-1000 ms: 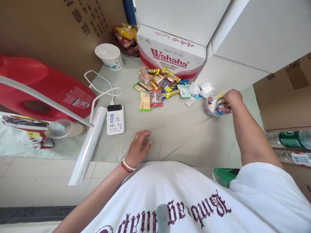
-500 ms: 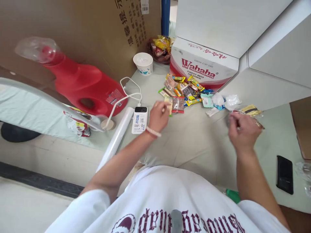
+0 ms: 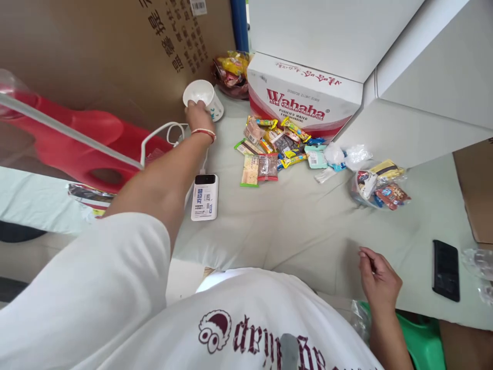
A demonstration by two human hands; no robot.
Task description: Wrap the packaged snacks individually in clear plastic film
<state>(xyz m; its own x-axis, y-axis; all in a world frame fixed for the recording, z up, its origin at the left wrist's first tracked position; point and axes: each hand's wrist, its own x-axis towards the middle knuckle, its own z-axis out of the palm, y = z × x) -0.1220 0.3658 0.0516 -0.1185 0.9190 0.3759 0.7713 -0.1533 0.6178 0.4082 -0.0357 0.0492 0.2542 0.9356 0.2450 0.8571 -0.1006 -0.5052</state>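
Note:
My left hand (image 3: 200, 117) is closed on the near side of a white paper cup (image 3: 216, 109) with blue-green leaf prints; the cup tilts slightly, and most of my fingers are hidden behind its wall. Close to the table's front edge is my right hand (image 3: 380, 280), its fingers curled in and nothing visible in them. Beyond it, wrapped snacks (image 3: 392, 195) fill a clear round bowl (image 3: 358, 198). A pile of small wrapped snacks (image 3: 285, 141) lies mid-table, with crumpled clear plastic wrappers (image 3: 358, 155) to its right.
Behind the snacks stands a Wahaha water carton (image 3: 304, 97). A white power bank (image 3: 204, 198) with a cable lies below my left forearm, beside a large red jug (image 3: 77, 139). A black phone (image 3: 446, 270) rests at the right, and a dark bowl of snacks (image 3: 231, 77) sits behind the cup.
My left hand has moved up and left from beside the power bank to the paper cup and taken hold of it. My right hand has drawn back from the snack bowl toward me.

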